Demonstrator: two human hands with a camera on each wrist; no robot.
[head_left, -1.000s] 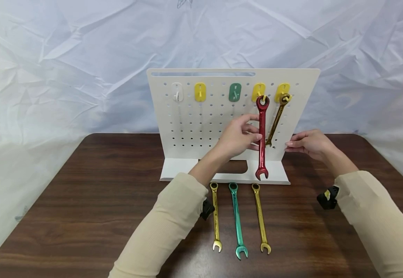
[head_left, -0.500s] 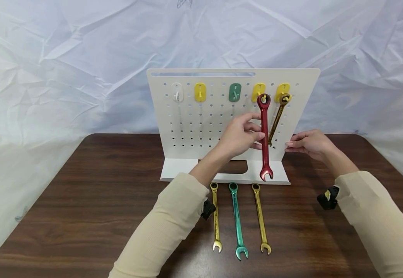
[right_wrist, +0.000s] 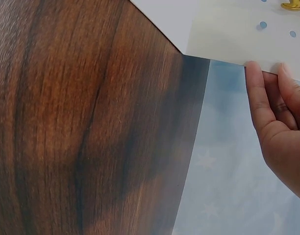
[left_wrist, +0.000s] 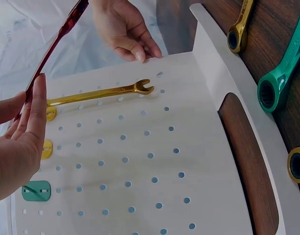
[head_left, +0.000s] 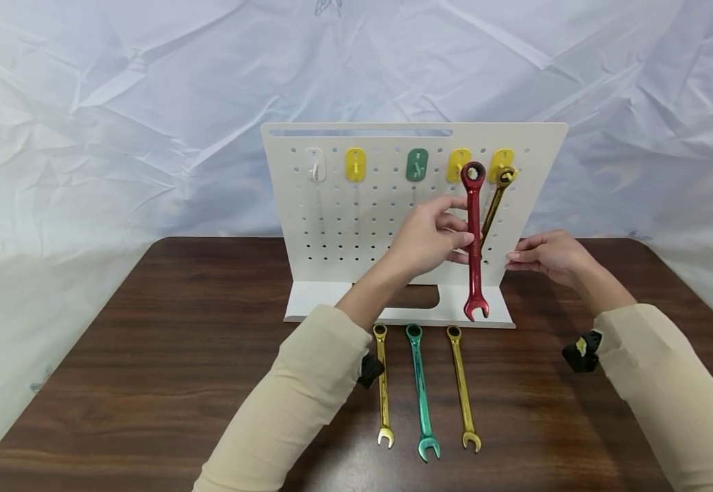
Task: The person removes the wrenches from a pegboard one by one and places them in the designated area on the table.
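My left hand (head_left: 426, 236) pinches a red ratcheting combination wrench (head_left: 475, 266) by its shaft, open end down. In the head view its ring end overlaps the space between two yellow hooks (head_left: 456, 166) of the white pegboard (head_left: 338, 205). The left wrist view shows the red wrench (left_wrist: 54, 44) standing away from the board face. Behind it, a gold wrench (head_left: 493, 212) hangs by its ring on the rightmost yellow hook (head_left: 502, 158). My right hand (head_left: 547, 256) holds the board's right edge between thumb and fingers, plainly seen in the right wrist view (right_wrist: 282, 107).
On the wooden table (head_left: 178, 355), before the board's base, lie a gold wrench (head_left: 383, 389), a green wrench (head_left: 420, 389) and another gold wrench (head_left: 463, 386). White (head_left: 315, 164), yellow (head_left: 355, 165) and green (head_left: 417, 165) hooks on the board hold nothing.
The red wrench has moved right and slightly up in my left hand, its ring leaving the front of the second yellow hook from the right. My right hand keeps its place.
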